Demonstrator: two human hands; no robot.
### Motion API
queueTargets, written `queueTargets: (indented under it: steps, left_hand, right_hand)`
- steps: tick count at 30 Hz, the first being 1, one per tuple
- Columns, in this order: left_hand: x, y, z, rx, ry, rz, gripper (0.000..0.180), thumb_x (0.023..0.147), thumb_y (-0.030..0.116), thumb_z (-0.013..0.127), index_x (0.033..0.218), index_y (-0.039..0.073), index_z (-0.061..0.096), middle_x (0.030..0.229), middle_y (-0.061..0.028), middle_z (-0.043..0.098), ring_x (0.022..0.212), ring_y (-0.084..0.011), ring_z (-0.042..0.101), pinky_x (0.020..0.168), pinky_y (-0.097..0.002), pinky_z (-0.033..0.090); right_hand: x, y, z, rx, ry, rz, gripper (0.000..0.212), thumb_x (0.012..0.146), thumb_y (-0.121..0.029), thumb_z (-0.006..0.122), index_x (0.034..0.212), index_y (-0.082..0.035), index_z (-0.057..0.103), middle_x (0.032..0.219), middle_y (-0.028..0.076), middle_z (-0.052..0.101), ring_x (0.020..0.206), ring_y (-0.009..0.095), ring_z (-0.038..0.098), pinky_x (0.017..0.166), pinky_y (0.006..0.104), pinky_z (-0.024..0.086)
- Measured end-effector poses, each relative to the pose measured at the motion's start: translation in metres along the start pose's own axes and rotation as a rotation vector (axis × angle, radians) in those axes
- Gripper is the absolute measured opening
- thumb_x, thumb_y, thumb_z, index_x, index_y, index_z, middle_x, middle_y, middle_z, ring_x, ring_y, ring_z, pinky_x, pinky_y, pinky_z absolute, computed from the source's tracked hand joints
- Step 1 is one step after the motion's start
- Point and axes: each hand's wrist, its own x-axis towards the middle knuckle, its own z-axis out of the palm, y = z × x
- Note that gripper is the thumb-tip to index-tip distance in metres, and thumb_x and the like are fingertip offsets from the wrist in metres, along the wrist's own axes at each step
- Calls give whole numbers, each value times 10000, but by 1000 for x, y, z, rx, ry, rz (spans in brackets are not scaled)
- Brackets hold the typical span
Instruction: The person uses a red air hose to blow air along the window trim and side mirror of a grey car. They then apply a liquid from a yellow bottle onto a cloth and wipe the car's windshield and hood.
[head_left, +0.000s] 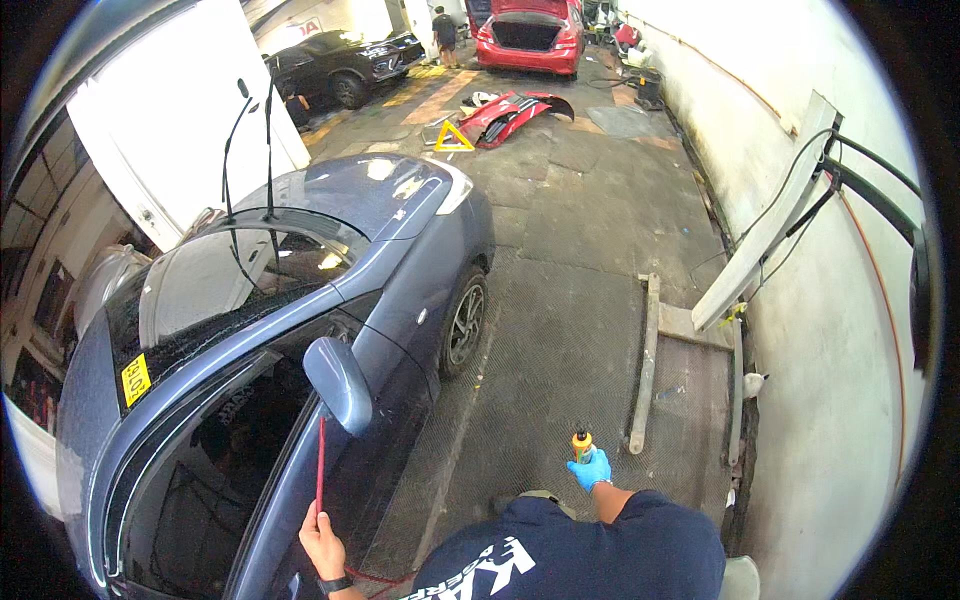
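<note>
My bare left hand point(322, 546), with a dark band at the wrist, is closed round a thin red cord point(320, 465). The cord runs up from my fingers to just under the blue-grey side mirror point(338, 385). More red line shows below the hand, by my dark shirt; I cannot tell if it is a cord or a thin hose. In a blue glove, my right hand point(592, 470) grips a yellow-orange bottle point(581, 442) with a dark cap, held upright above the floor. Close on my left is the blue-grey car point(400, 280), its side window shut.
Both wipers point(268, 150) stand raised off the windscreen. A metal lift post point(765, 215) with floor arms point(645, 370) is at the right wall. Ahead lie a yellow warning triangle point(453, 138) and a red bumper point(505, 118). Farther off are a red car point(528, 45), black car point(350, 62) and a person point(444, 35).
</note>
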Motion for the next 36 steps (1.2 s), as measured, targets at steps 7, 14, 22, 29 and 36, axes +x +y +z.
queueTargets:
  steps: [7, 14, 22, 29, 36]
  left_hand:
    - [48, -48, 37, -239, -9, -112, 337, 998, 74, 581, 1293, -64, 665, 852, 13, 631, 697, -82, 520, 631, -250, 428]
    - [87, -41, 59, -323, -28, -134, 326, 1008, 69, 592, 1307, -37, 667, 809, 65, 559, 644, -32, 435, 560, -212, 340]
    - [63, -18, 67, -253, -60, -163, 331, 1009, 64, 592, 1315, -40, 662, 811, 68, 568, 630, -23, 439, 550, -202, 345]
    - [57, -17, 64, -397, -45, -304, 336, 1017, 74, 584, 1335, -7, 655, 748, 81, 514, 576, -17, 414, 507, -203, 330]
    - [75, -38, 76, -370, -56, -215, 337, 1016, 96, 595, 1329, -15, 655, 779, 66, 546, 586, -22, 432, 510, -202, 338]
  right_hand:
    - [19, -22, 11, 15, -32, 6, 694, 694, -387, 893, 1218, -14, 632, 1211, 201, 679, 1131, 366, 666, 979, 457, 522]
    - [45, -27, 24, 14, -53, -84, 684, 708, -443, 867, 1253, -83, 665, 1258, 196, 649, 1173, 396, 634, 998, 473, 510]
    - [38, -30, 19, -5, -42, -52, 651, 715, -380, 865, 1240, -49, 666, 1231, 197, 647, 1142, 377, 647, 992, 451, 514]
    - [26, -26, 9, -63, -66, -5, 663, 711, -391, 872, 1243, -54, 667, 1250, 197, 643, 1167, 381, 639, 998, 459, 512]
    - [41, -20, 16, -8, -24, -132, 619, 717, -363, 870, 1191, -17, 676, 1197, 205, 674, 1112, 388, 666, 967, 473, 523]
